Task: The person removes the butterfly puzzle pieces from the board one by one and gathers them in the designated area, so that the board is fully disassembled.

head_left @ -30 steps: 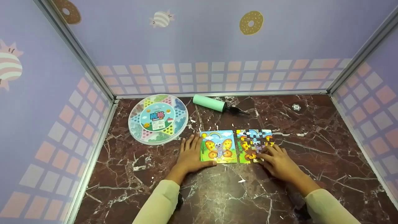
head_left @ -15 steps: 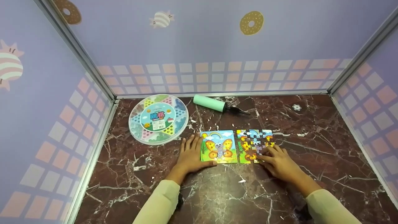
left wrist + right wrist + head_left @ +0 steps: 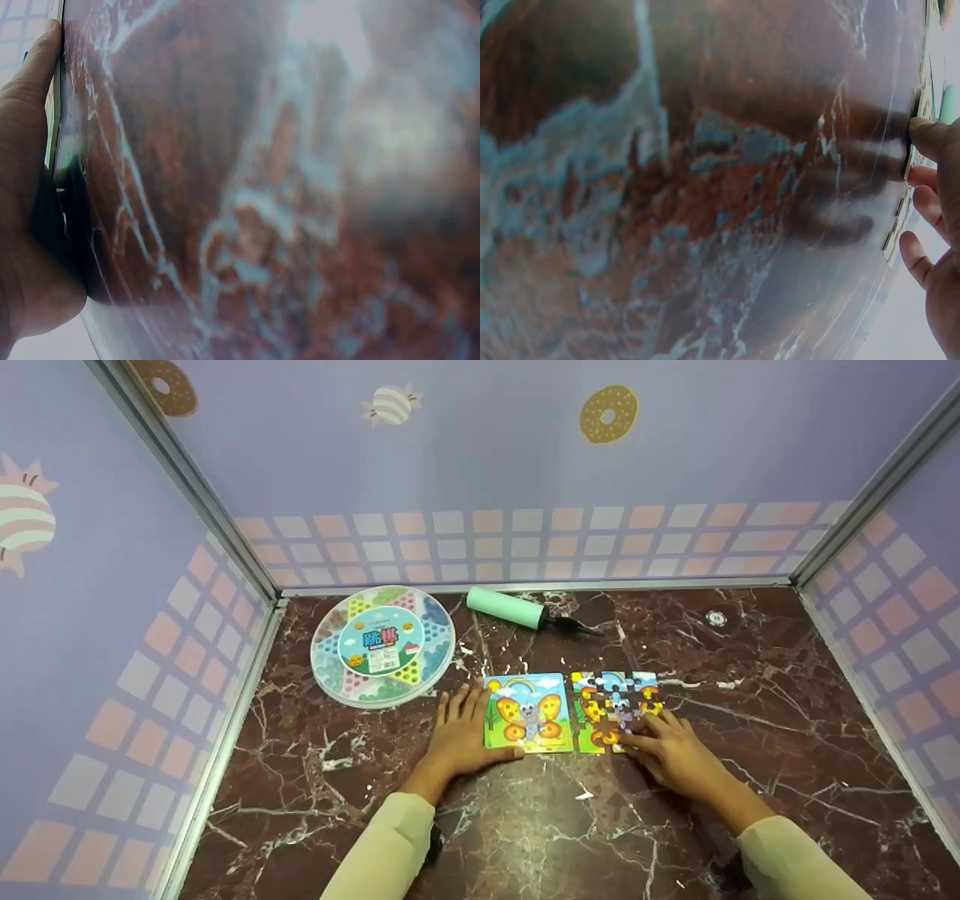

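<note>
My left hand (image 3: 457, 739) lies with straight fingers along the left edge of a square butterfly picture card (image 3: 529, 712), its thumb at the card's lower edge. Just right of the card, a butterfly jigsaw puzzle (image 3: 600, 701) lies flat, with dark gaps between some of its pieces. At its lower right corner my right hand (image 3: 675, 750) bends its fingers and thumb on a puzzle piece, which they mostly hide. The right wrist view shows the thumb and fingertips (image 3: 924, 135) low at the puzzle's edge. In the left wrist view, the left thumb (image 3: 37, 67) reaches along the card.
A round Chinese checkers set (image 3: 381, 647) lies at the back left. Beside it is a mint-green hand pump (image 3: 504, 607) with a black end. A small round chip (image 3: 715, 619) sits at the back right. Patterned walls enclose the marbled tabletop (image 3: 555, 840) at the back and sides.
The right hand's fingers have shifted very slightly at the puzzle's lower right corner. The left hand and the card have stayed in place.
</note>
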The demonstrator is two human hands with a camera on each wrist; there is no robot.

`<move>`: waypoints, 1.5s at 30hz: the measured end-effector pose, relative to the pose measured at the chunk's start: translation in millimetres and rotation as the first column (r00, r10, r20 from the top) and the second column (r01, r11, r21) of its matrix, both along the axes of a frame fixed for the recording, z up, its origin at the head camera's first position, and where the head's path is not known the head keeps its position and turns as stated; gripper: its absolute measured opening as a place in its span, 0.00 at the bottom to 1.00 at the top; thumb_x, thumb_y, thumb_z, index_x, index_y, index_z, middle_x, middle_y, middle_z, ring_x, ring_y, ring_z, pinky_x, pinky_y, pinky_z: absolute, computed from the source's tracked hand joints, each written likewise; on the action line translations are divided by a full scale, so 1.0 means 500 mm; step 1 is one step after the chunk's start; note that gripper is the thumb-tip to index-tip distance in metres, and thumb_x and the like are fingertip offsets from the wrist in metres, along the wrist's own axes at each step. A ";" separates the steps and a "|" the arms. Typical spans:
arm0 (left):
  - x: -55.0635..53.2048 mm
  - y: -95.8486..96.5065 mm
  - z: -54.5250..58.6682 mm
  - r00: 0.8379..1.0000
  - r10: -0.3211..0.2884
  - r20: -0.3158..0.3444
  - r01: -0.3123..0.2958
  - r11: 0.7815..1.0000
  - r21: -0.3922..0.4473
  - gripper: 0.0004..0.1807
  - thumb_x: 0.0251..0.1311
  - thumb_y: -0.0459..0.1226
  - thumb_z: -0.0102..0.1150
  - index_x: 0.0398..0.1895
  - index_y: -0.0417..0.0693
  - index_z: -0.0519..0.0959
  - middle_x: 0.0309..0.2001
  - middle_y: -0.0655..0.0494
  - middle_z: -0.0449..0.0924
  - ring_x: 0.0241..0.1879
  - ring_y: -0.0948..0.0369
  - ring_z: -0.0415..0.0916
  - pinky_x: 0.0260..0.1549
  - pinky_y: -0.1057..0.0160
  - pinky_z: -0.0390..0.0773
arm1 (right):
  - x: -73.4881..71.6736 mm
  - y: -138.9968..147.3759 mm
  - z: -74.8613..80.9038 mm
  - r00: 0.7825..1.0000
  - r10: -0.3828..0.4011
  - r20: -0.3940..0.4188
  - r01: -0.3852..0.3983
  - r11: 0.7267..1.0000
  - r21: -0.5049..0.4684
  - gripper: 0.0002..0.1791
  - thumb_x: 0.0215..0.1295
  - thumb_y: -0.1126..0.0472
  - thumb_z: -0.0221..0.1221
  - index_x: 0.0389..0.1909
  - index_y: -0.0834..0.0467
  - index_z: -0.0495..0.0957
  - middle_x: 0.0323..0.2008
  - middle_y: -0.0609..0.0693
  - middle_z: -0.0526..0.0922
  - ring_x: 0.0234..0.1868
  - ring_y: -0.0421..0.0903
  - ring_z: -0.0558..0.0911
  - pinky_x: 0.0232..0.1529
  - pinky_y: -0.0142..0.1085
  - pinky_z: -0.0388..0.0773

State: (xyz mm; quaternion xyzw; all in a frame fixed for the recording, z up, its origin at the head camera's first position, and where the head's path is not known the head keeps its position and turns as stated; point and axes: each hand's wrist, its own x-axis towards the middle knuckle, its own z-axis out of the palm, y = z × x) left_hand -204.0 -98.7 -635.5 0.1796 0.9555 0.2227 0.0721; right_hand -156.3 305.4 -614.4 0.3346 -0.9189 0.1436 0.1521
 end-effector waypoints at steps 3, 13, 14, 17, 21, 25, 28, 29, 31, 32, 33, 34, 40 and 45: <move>-0.001 0.000 -0.001 1.000 -0.001 0.000 0.001 1.000 -0.003 0.75 0.53 0.81 0.63 0.93 0.47 0.47 0.93 0.48 0.38 0.92 0.42 0.38 0.88 0.35 0.30 | 0.001 -0.001 0.001 1.000 -0.001 0.004 0.001 1.000 -0.004 0.18 0.64 0.64 0.77 0.55 0.48 0.94 0.48 0.55 0.86 0.48 0.54 0.78 0.41 0.49 0.75; -0.003 0.002 -0.001 1.000 0.001 0.008 0.000 1.000 -0.028 0.76 0.53 0.82 0.62 0.93 0.48 0.45 0.93 0.49 0.37 0.92 0.43 0.38 0.88 0.35 0.29 | -0.006 -0.001 0.000 1.000 0.013 -0.004 -0.013 1.000 -0.023 0.18 0.64 0.62 0.78 0.54 0.47 0.95 0.47 0.54 0.86 0.45 0.52 0.76 0.40 0.47 0.74; -0.002 0.002 -0.001 1.000 0.001 0.008 0.000 1.000 -0.030 0.76 0.53 0.82 0.62 0.93 0.48 0.45 0.93 0.49 0.37 0.92 0.43 0.38 0.88 0.35 0.29 | -0.007 -0.002 0.000 1.000 0.017 -0.009 -0.018 1.000 -0.026 0.17 0.64 0.61 0.78 0.54 0.47 0.95 0.46 0.54 0.86 0.45 0.52 0.76 0.40 0.47 0.73; -0.002 0.002 -0.001 1.000 0.002 0.002 -0.002 1.000 -0.030 0.76 0.53 0.82 0.62 0.93 0.47 0.46 0.93 0.48 0.38 0.92 0.43 0.39 0.88 0.35 0.30 | -0.011 -0.004 0.001 0.999 0.025 -0.021 -0.026 0.999 -0.025 0.15 0.65 0.61 0.78 0.52 0.47 0.95 0.46 0.55 0.86 0.45 0.53 0.76 0.40 0.47 0.73; -0.001 0.002 -0.001 1.000 0.006 0.000 -0.006 1.000 -0.024 0.75 0.53 0.81 0.63 0.93 0.47 0.47 0.93 0.49 0.38 0.92 0.43 0.38 0.89 0.36 0.30 | -0.016 -0.008 0.007 0.999 0.031 -0.028 -0.032 0.999 -0.015 0.10 0.65 0.59 0.78 0.47 0.48 0.96 0.45 0.56 0.84 0.44 0.53 0.75 0.39 0.48 0.73; 0.000 0.001 -0.001 1.000 0.005 0.001 -0.005 1.000 -0.022 0.75 0.54 0.81 0.63 0.93 0.48 0.46 0.93 0.49 0.38 0.92 0.44 0.38 0.89 0.35 0.30 | -0.019 -0.013 0.013 0.999 0.036 -0.028 -0.037 0.999 -0.018 0.08 0.66 0.59 0.77 0.45 0.49 0.95 0.44 0.55 0.82 0.44 0.53 0.74 0.40 0.47 0.72; -0.001 0.001 -0.001 1.000 0.001 -0.001 -0.001 1.000 -0.019 0.75 0.54 0.81 0.63 0.93 0.47 0.47 0.93 0.49 0.38 0.92 0.43 0.38 0.88 0.35 0.30 | -0.023 -0.020 0.016 0.999 0.038 -0.025 -0.039 0.999 -0.024 0.11 0.66 0.58 0.77 0.49 0.49 0.94 0.44 0.54 0.81 0.44 0.51 0.74 0.41 0.46 0.73; -0.001 0.000 -0.001 1.000 0.000 -0.001 0.000 1.000 -0.019 0.75 0.54 0.81 0.63 0.93 0.47 0.47 0.93 0.49 0.39 0.92 0.43 0.39 0.88 0.35 0.30 | -0.024 -0.023 0.017 0.999 0.038 -0.020 -0.039 0.999 -0.025 0.13 0.66 0.58 0.77 0.51 0.49 0.94 0.44 0.54 0.80 0.44 0.51 0.74 0.41 0.46 0.73; -0.002 0.000 0.000 1.000 -0.003 0.000 0.003 1.000 -0.018 0.75 0.54 0.81 0.63 0.93 0.47 0.47 0.93 0.48 0.39 0.92 0.43 0.39 0.88 0.35 0.30 | -0.029 -0.031 0.019 0.999 0.037 -0.013 -0.037 0.999 -0.027 0.15 0.66 0.58 0.77 0.53 0.48 0.93 0.44 0.53 0.79 0.44 0.51 0.74 0.42 0.47 0.74; -0.002 0.000 0.002 1.000 -0.004 -0.003 0.004 1.000 -0.016 0.75 0.54 0.80 0.64 0.92 0.46 0.48 0.93 0.47 0.40 0.91 0.42 0.40 0.88 0.34 0.31 | -0.031 -0.035 0.021 0.999 0.035 -0.010 -0.035 0.999 -0.025 0.16 0.66 0.57 0.77 0.54 0.48 0.92 0.45 0.52 0.80 0.44 0.51 0.74 0.43 0.48 0.75; -0.002 -0.001 0.002 1.000 -0.004 -0.002 0.004 1.000 -0.016 0.75 0.54 0.80 0.64 0.92 0.46 0.48 0.93 0.47 0.40 0.91 0.42 0.40 0.88 0.34 0.31 | -0.033 -0.041 0.022 0.999 0.032 -0.008 -0.032 0.999 -0.021 0.16 0.67 0.56 0.77 0.55 0.47 0.92 0.45 0.52 0.80 0.45 0.52 0.75 0.44 0.49 0.76; -0.002 -0.001 0.003 1.000 -0.004 -0.003 0.004 1.000 -0.014 0.75 0.54 0.80 0.64 0.92 0.46 0.48 0.93 0.47 0.40 0.91 0.42 0.40 0.88 0.34 0.31 | -0.036 -0.047 0.023 0.999 0.033 -0.001 -0.033 0.999 -0.022 0.16 0.67 0.55 0.77 0.55 0.47 0.91 0.46 0.52 0.81 0.45 0.52 0.75 0.44 0.50 0.76; 0.000 -0.001 0.000 1.000 -0.005 -0.002 0.005 1.000 -0.013 0.75 0.53 0.81 0.63 0.93 0.46 0.47 0.93 0.48 0.39 0.91 0.42 0.39 0.88 0.34 0.31 | -0.049 -0.086 0.028 0.998 0.025 0.060 -0.025 1.000 -0.002 0.18 0.70 0.50 0.75 0.57 0.52 0.91 0.55 0.55 0.86 0.52 0.55 0.79 0.52 0.59 0.82; -0.003 0.000 -0.005 1.000 -0.001 -0.012 0.000 1.000 -0.025 0.76 0.53 0.82 0.62 0.93 0.47 0.47 0.93 0.48 0.39 0.92 0.42 0.40 0.88 0.34 0.32 | -0.061 -0.126 0.031 0.994 0.028 0.102 -0.032 0.999 0.037 0.23 0.72 0.48 0.73 0.62 0.52 0.89 0.60 0.57 0.86 0.56 0.58 0.80 0.55 0.63 0.82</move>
